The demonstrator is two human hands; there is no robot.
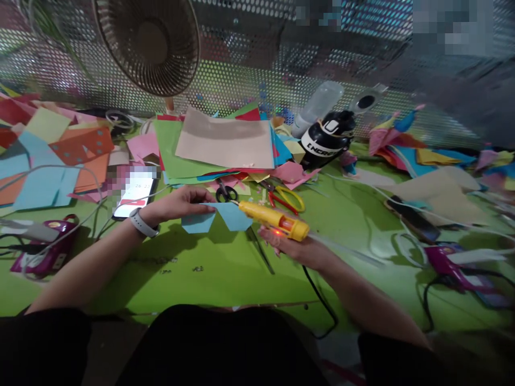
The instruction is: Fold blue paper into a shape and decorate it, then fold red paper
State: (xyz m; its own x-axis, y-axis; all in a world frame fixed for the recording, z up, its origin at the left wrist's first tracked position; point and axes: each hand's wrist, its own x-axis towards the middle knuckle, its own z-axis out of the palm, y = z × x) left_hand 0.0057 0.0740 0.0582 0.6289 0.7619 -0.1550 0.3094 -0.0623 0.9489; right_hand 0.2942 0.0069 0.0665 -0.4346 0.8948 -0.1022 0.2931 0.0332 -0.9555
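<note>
Head view: glue step on blue paper (235, 217), L hand (187, 202) on sheet, R hand (292, 247) on gun

Blue paper is approx. mid-frame, V-shaped notch in its lower edge. L hand, left of ctr, has thumb & fingers closed in a pinch on its left half. R hand, right of ctr, is wrapped round the yellow glue gun (265, 214), red light lit; can't tell if it's squeezing. Nozzle (236, 203) is at the paper's top edge; contact vs. tiny gap, can't tell.

Step in hand looks to be putting glue along that edge, prob. early: no glue line visible. Next move prob. calls for a steady sheet, a light squeeze & fingertips clear of the hot tip.

Close by: scissors (220, 194) just above the paper, a thin dark tool (tweezers?) (262, 252) below the gun, both on the green table (181, 284). Paper stack (225, 139) upper ctr, lit phone (137, 193) left of L hand.
</note>
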